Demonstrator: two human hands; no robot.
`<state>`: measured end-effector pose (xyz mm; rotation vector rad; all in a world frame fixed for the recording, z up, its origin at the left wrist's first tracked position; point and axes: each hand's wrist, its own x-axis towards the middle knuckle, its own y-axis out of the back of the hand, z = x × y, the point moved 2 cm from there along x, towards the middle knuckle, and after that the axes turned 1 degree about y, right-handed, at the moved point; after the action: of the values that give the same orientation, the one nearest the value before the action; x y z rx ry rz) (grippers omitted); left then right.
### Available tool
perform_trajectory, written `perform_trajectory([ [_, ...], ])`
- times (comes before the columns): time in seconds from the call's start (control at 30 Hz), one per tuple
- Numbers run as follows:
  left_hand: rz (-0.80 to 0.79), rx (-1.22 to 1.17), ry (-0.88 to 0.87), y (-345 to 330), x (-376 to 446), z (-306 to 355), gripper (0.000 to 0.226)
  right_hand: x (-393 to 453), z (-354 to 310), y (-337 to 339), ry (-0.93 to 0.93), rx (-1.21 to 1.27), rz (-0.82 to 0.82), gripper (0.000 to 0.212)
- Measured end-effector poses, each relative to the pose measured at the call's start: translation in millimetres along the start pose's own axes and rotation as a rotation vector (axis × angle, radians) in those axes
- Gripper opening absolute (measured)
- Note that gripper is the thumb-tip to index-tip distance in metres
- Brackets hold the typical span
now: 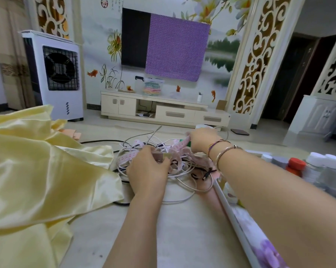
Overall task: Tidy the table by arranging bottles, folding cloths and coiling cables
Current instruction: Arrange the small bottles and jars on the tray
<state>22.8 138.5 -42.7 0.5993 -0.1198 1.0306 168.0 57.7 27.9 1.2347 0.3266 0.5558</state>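
A tangle of white and black cables [184, 176] lies in the middle of the table, mixed with a pink measuring tape [177, 151]. My left hand [147, 171] grips a small boxy item at the near side of the tangle, with tape running from it. My right hand [202, 142] pinches the pink tape at the far side of the pile. A crumpled yellow satin cloth [37, 167] covers the left of the table. Several bottles [316, 167] with white and red caps stand at the right.
A rolled floral sheet on a white tube [240, 225] runs along the table's right side under my right forearm. A small orange cloth [74, 134] lies beyond the yellow one. Past the table are a TV cabinet [163, 111] and a white air cooler [54, 74].
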Motion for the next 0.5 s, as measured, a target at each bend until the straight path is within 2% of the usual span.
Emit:
perform_trajectory([
  [0.1, 0.008, -0.039, -0.053, 3, -6, 6, 0.016, -19, 3, 25, 0.041, 0.045, 0.099, 0.021],
  [0.17, 0.003, -0.046, -0.076, 5, -11, 9, 0.025, -39, 6, 36, 0.079, 0.255, 0.123, 0.014],
  [0.23, -0.013, -0.050, -0.116, 5, -16, 11, 0.032, -64, 12, 43, 0.112, 0.493, 0.136, 0.018],
  [0.3, -0.023, -0.050, -0.147, 5, -23, 15, 0.029, -92, 23, 45, 0.109, 0.670, 0.115, 0.029],
  [0.5, -0.089, 0.162, -0.187, -1, -47, 27, 0.034, -162, 77, 36, 0.039, 1.005, 0.081, 0.031],
])
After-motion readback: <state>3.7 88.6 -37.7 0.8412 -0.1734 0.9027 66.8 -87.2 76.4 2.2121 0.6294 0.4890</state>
